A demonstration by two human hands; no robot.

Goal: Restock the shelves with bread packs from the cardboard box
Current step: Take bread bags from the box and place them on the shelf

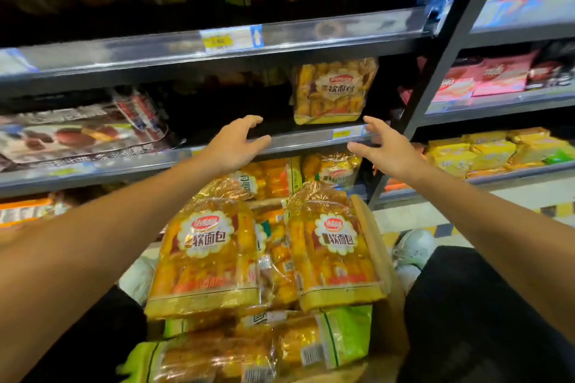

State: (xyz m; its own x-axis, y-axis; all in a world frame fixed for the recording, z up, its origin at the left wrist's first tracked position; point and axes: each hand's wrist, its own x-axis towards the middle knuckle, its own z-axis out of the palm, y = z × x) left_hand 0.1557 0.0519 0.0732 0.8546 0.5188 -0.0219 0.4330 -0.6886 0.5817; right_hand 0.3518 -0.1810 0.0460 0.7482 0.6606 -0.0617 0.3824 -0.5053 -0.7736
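both hands are empty, fingers loosely spread: the left hand (237,142) and right hand (383,145) flank the upright bread pack (333,91) just beyond them on the shelf (298,140). more packs fill the cardboard box (378,253) below the wrists. square that pack gently by its edges.

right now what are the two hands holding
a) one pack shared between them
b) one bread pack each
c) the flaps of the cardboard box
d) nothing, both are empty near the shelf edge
d: the left hand and right hand have loose, spread fingers with nothing in them, below the bread pack on the shelf.
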